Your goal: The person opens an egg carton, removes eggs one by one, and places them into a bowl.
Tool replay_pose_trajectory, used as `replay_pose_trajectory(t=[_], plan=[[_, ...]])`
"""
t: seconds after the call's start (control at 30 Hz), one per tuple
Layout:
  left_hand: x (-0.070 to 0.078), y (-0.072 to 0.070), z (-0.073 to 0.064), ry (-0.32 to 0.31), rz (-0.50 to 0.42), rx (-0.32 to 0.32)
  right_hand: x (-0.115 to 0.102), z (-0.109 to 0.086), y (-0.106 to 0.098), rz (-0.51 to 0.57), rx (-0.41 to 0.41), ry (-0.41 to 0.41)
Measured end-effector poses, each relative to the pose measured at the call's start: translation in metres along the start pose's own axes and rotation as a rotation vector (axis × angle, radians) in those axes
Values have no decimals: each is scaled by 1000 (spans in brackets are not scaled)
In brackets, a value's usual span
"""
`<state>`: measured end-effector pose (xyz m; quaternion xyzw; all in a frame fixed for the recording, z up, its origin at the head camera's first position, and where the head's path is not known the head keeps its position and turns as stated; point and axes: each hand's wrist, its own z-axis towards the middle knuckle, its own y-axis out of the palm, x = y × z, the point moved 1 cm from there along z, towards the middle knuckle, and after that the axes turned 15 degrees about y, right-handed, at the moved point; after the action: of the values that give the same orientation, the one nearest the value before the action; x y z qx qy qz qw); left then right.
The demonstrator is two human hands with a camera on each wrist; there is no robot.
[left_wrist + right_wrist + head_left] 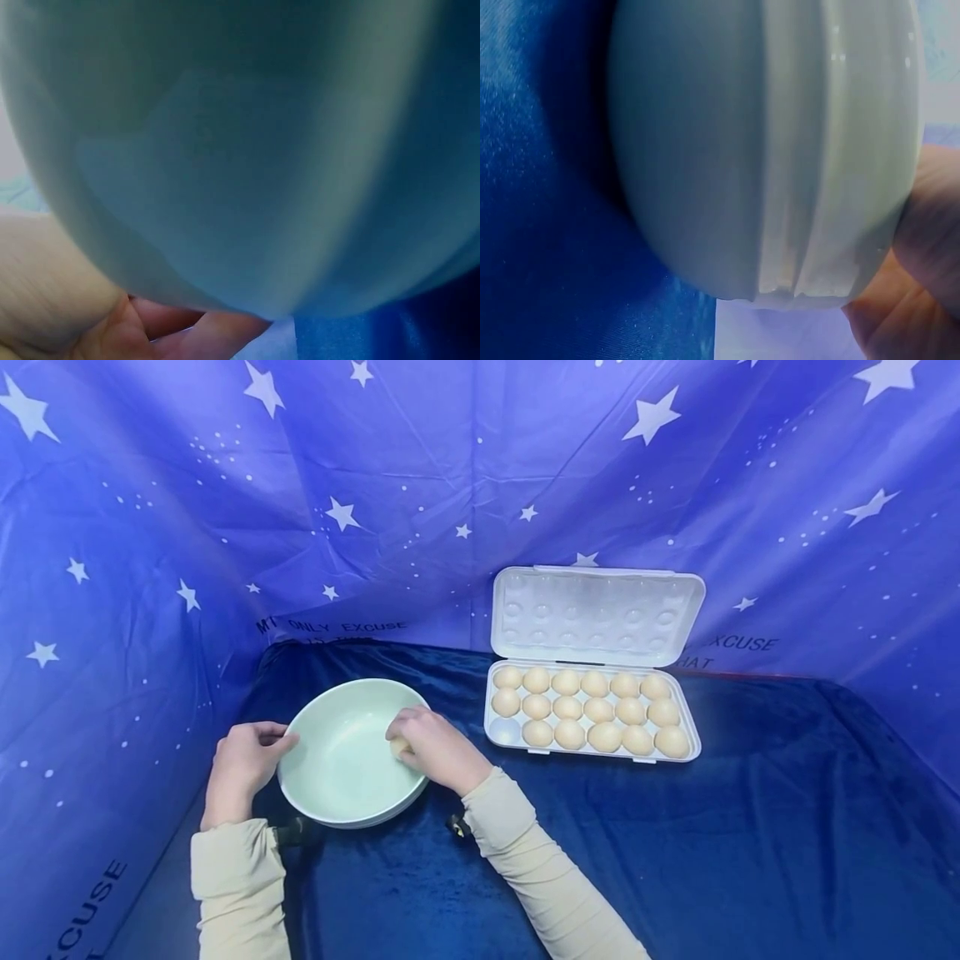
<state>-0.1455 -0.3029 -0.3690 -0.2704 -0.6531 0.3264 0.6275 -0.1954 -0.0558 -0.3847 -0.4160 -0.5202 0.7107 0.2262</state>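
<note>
A pale green bowl [341,768] stands on the dark blue cloth at the left; its outer wall [225,187] fills much of the left wrist view. My left hand [243,768] holds the bowl's left rim, thumb at the edge. My right hand [435,747] reaches over the right rim and holds an egg [398,746] inside the bowl, partly hidden by the fingers. In the right wrist view the bowl's ridged side hides part of that hand [922,262]. To the right, an egg carton [592,752] holds rows of light brown eggs [604,737]; its front-left cup holds none.
The carton's clear lid [596,610] stands raised against the blue star-printed curtain [420,460] behind. Dark blue velvety cloth [712,860] covers the table in front of the carton and to its right. Curtain also hangs along both sides.
</note>
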Motion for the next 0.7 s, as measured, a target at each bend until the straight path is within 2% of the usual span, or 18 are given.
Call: replay_pose_trajectory(t=[0.23,0.43,0.7], plan=[[0,-1,1,-9,8,3,1,0,1,5,-13,-7],[0,0,0,23,40,27,3,-1,0,20,-14,-28],[1,2,-1,26,48,33,18,-9,-18,186,-7,20]])
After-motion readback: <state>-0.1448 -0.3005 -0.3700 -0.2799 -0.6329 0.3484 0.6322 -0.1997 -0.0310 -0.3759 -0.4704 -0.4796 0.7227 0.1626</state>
